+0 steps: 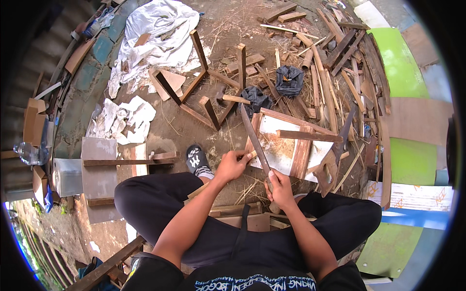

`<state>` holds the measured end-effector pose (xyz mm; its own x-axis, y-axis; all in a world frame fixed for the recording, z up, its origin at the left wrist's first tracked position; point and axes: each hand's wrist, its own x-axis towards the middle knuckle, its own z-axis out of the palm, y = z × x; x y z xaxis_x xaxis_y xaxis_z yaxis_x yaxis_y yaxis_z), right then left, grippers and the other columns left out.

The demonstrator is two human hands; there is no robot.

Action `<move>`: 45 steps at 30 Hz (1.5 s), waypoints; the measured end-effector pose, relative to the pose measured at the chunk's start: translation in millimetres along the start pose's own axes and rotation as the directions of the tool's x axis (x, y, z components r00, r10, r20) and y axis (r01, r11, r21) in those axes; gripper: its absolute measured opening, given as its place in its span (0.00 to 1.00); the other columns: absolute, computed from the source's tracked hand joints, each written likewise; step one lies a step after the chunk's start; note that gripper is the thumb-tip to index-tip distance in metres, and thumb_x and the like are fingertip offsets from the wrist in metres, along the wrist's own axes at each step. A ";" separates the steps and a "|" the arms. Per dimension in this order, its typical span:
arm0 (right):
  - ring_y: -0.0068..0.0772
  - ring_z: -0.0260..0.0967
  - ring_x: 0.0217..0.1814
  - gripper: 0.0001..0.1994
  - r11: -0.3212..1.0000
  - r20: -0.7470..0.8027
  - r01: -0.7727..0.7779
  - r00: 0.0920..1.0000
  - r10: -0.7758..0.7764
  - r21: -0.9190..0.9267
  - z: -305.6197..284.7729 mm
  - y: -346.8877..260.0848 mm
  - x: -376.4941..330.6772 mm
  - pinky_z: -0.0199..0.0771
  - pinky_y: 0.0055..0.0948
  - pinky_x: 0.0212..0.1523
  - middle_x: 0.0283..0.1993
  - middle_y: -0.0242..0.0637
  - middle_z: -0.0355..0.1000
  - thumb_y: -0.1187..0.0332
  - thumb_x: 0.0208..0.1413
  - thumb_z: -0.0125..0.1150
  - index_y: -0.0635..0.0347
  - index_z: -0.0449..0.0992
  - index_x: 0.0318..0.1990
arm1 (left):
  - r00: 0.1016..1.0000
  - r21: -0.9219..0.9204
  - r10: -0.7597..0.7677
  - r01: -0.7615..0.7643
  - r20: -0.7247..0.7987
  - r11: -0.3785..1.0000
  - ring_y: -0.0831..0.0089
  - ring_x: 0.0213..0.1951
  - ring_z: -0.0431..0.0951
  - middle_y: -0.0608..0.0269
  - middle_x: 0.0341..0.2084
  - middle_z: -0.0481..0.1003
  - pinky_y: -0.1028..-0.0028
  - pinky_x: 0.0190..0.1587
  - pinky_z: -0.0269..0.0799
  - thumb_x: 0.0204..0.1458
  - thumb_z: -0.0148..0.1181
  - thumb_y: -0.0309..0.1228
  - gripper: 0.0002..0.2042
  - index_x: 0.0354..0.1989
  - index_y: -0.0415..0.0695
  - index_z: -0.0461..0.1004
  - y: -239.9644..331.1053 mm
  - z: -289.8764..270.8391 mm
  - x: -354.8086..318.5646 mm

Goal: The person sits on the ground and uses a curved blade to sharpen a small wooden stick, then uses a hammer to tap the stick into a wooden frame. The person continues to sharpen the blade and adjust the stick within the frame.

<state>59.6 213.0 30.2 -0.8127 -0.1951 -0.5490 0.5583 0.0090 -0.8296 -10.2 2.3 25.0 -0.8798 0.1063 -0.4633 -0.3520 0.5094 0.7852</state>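
My right hand (280,189) is wrapped round the handle of a machete (256,136), whose long dark blade points away from me and slightly left. Between the fingers and thumb of my left hand (232,166) is a small wood piece (251,155), close to the blade's left edge; whether the two touch I cannot tell. Just beyond the hands lies a white board (277,127) with wooden strips across it and sawdust on top. A handsaw (326,173) with a wooden handle leans at the board's right side. A hammer (236,99) lies past the blade's tip.
An upturned wooden frame (194,114) with several legs stands ahead. Black plastic bags (290,81) and scrap timber (335,63) cover the right side. White cloth (158,36) lies far left. A grey panel (99,177) is beside my left knee, and green panels (400,63) are far right.
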 end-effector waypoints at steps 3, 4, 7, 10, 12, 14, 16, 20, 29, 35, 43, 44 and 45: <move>0.33 0.69 0.21 0.21 0.656 -0.041 0.474 0.792 -0.609 -0.588 4.2 1.3 -2.0 0.73 0.33 0.26 0.26 0.42 0.72 0.70 0.71 0.54 0.58 0.73 0.69 | 0.999 0.035 -0.046 0.045 0.016 0.998 0.45 0.38 0.85 0.41 0.32 0.84 0.57 0.46 0.76 0.64 0.60 0.44 0.19 0.44 0.38 0.85 6.8 -0.7 -0.7; 0.43 0.73 0.27 0.24 0.611 -0.043 0.440 0.788 -0.614 -0.658 7.7 -6.3 -5.2 0.77 0.38 0.32 0.29 0.45 0.73 0.72 0.66 0.59 0.51 0.75 0.69 | 1.000 0.021 -0.028 0.029 -0.013 0.999 0.42 0.40 0.85 0.38 0.34 0.83 0.57 0.47 0.76 0.63 0.61 0.41 0.18 0.45 0.37 0.84 -2.4 3.8 2.3; 0.45 0.75 0.27 0.25 0.490 -0.006 0.361 0.800 -0.600 -0.793 13.6 -2.0 -11.9 0.78 0.41 0.32 0.32 0.42 0.75 0.72 0.64 0.62 0.43 0.76 0.69 | 0.998 -0.072 0.018 -0.023 -0.063 0.997 0.41 0.43 0.84 0.36 0.36 0.83 0.56 0.49 0.76 0.62 0.61 0.40 0.18 0.47 0.36 0.84 -14.7 8.0 3.8; 0.45 0.76 0.28 0.27 0.424 0.000 0.365 0.757 -0.653 -0.829 16.0 -2.1 -14.2 0.78 0.42 0.30 0.31 0.40 0.75 0.71 0.62 0.64 0.36 0.77 0.68 | 0.996 0.017 -0.035 0.036 -0.084 0.999 0.40 0.46 0.84 0.34 0.39 0.82 0.56 0.52 0.77 0.61 0.60 0.39 0.18 0.47 0.35 0.83 -17.8 9.9 3.1; 0.44 0.76 0.27 0.27 0.378 -0.036 0.259 0.784 -0.620 -0.889 13.5 -3.9 -11.1 0.78 0.42 0.29 0.30 0.39 0.74 0.70 0.61 0.65 0.37 0.77 0.68 | 0.997 -0.003 -0.056 0.056 -0.045 0.998 0.40 0.47 0.84 0.34 0.40 0.82 0.56 0.53 0.77 0.61 0.60 0.38 0.18 0.47 0.35 0.83 -7.7 8.6 2.1; 0.46 0.75 0.27 0.26 0.383 -0.018 0.288 0.779 -0.627 -0.878 10.9 -3.8 -13.9 0.77 0.42 0.29 0.30 0.41 0.74 0.73 0.62 0.63 0.40 0.78 0.67 | 0.998 -0.011 -0.056 0.055 -0.027 0.998 0.39 0.48 0.83 0.33 0.41 0.82 0.56 0.54 0.77 0.60 0.60 0.37 0.18 0.47 0.35 0.83 0.0 8.0 3.4; 0.47 0.75 0.27 0.26 0.358 0.037 0.348 0.760 -0.649 -0.867 12.4 -5.5 -16.8 0.76 0.42 0.29 0.31 0.41 0.74 0.74 0.62 0.62 0.40 0.77 0.68 | 0.998 -0.010 -0.055 0.055 -0.042 0.998 0.38 0.48 0.83 0.33 0.41 0.82 0.56 0.54 0.77 0.60 0.59 0.37 0.17 0.47 0.35 0.84 -7.5 8.5 0.5; 0.46 0.74 0.26 0.26 0.334 0.016 0.291 0.774 -0.633 -0.897 12.2 -2.2 -10.6 0.76 0.43 0.29 0.30 0.40 0.73 0.73 0.62 0.62 0.40 0.78 0.68 | 0.998 -0.083 -0.009 0.004 -0.060 0.997 0.38 0.48 0.83 0.32 0.41 0.82 0.56 0.54 0.77 0.60 0.59 0.37 0.17 0.47 0.35 0.84 -14.6 10.8 3.9; 0.46 0.73 0.25 0.25 0.360 -0.007 0.289 0.772 -0.636 -0.887 10.8 -4.2 -11.3 0.76 0.41 0.29 0.29 0.40 0.73 0.72 0.62 0.64 0.40 0.79 0.66 | 0.998 -0.018 -0.042 0.041 -0.056 0.999 0.38 0.44 0.84 0.33 0.37 0.82 0.56 0.51 0.78 0.59 0.59 0.36 0.17 0.46 0.34 0.84 -1.1 8.1 3.2; 0.44 0.74 0.26 0.26 0.320 0.007 0.273 0.771 -0.637 -0.907 8.5 1.2 -7.4 0.77 0.42 0.28 0.29 0.38 0.71 0.69 0.60 0.66 0.38 0.78 0.67 | 0.998 -0.031 -0.012 0.010 -0.067 0.999 0.39 0.44 0.84 0.34 0.37 0.82 0.56 0.50 0.77 0.59 0.59 0.36 0.17 0.46 0.34 0.84 -9.4 9.8 4.6; 0.45 0.73 0.25 0.25 0.316 0.029 0.312 0.751 -0.660 -0.896 8.8 -0.8 -9.3 0.74 0.41 0.27 0.29 0.40 0.72 0.73 0.61 0.65 0.41 0.79 0.66 | 0.996 -0.049 -0.042 0.039 -0.076 0.998 0.39 0.45 0.84 0.33 0.38 0.82 0.56 0.51 0.77 0.60 0.59 0.37 0.17 0.46 0.34 0.84 -9.0 12.5 2.7; 0.45 0.73 0.25 0.25 0.315 0.044 0.335 0.743 -0.668 -0.888 10.7 -2.4 -11.8 0.74 0.41 0.27 0.30 0.40 0.72 0.73 0.61 0.64 0.41 0.79 0.66 | 0.996 -0.040 -0.028 0.025 -0.084 0.999 0.39 0.44 0.84 0.33 0.37 0.82 0.56 0.51 0.77 0.61 0.60 0.38 0.17 0.46 0.35 0.84 -10.8 10.8 2.5; 0.45 0.72 0.25 0.25 0.313 0.058 0.356 0.736 -0.674 -0.881 10.5 -3.5 -14.6 0.74 0.41 0.27 0.30 0.40 0.72 0.73 0.61 0.64 0.41 0.79 0.66 | 0.996 -0.034 -0.015 0.012 -0.090 0.999 0.39 0.44 0.84 0.33 0.37 0.82 0.56 0.51 0.77 0.61 0.60 0.38 0.17 0.45 0.35 0.84 -11.7 10.5 2.0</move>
<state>71.3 205.5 42.1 -0.9651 -0.2064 0.1611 -0.2613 0.7971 -0.5444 -4.5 5.6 10.6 -0.8997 0.0216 -0.4360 -0.3729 0.4815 0.7932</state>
